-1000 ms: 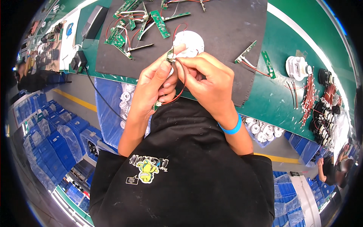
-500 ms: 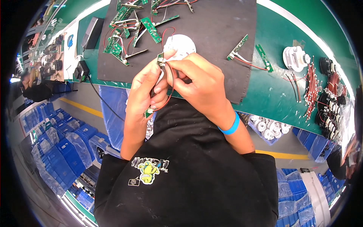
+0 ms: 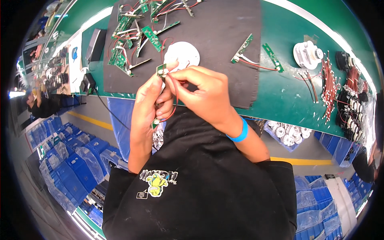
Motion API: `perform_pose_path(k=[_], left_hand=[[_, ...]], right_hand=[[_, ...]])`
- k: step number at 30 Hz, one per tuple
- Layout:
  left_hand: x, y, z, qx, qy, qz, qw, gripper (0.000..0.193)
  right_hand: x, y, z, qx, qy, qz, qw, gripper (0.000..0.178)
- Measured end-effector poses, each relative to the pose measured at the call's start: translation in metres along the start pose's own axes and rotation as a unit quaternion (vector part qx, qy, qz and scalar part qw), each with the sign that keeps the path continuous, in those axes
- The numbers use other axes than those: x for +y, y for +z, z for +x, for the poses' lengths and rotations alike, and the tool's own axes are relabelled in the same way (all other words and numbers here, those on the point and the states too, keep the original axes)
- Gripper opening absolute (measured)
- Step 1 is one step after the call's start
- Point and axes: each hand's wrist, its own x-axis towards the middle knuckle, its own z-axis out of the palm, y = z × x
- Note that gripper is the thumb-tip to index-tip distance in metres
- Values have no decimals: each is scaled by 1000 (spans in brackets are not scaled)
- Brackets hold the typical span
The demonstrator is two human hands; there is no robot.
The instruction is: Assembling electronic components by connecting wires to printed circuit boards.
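Note:
My left hand (image 3: 146, 98) is closed around a narrow green circuit board (image 3: 161, 69), held up in front of my chest with its top end showing above the thumb. The board's lower end (image 3: 155, 123) sticks out below the fingers. Against the small white connector near the top, my right hand (image 3: 208, 90) is closed, thumb and forefinger pinching a wire lead. A red and black wire (image 3: 175, 100) loops from there down to the lower end. Just beyond my fingers, a white round part (image 3: 187, 52) lies on the dark mat, partly covered by them.
Several wired green boards (image 3: 152, 38) are heaped on the mat (image 3: 218, 32) at the far left. Two more joined boards (image 3: 273, 57) lie to the right, near a white round housing (image 3: 308, 55) and bundled red wires (image 3: 329, 92). A black adapter (image 3: 87, 84) sits at the left table edge.
The view has shifted slightly, so the table things sit a little further left. My hands stay together at the board, with the right fingertips still at its upper connector.

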Motion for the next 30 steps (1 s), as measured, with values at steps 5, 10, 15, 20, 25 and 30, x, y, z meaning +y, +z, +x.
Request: perform_pose_path(k=[5,10,15,20,25,30], left_hand=[[23,-10,14,-53,78,173,980,40],[98,4,50,37,273,431,859,31],[178,24,98,49,376,495,782,34],[254,-16,207,64,400,526,748,43],[226,-22,282,138,428,612,651,48],[129,31,227,-10,591,628,506,57]], right_hand=[[-10,-14,7,6,-12,-24,1000,16],[-21,-94,7,125,-46,-277,952,27],[-4,-124,-17,28,171,-307,936,32],[20,-119,-21,35,25,-435,899,19],[2,-113,-7,79,40,-388,917,12],[-22,-111,10,99,305,29,947,17]])
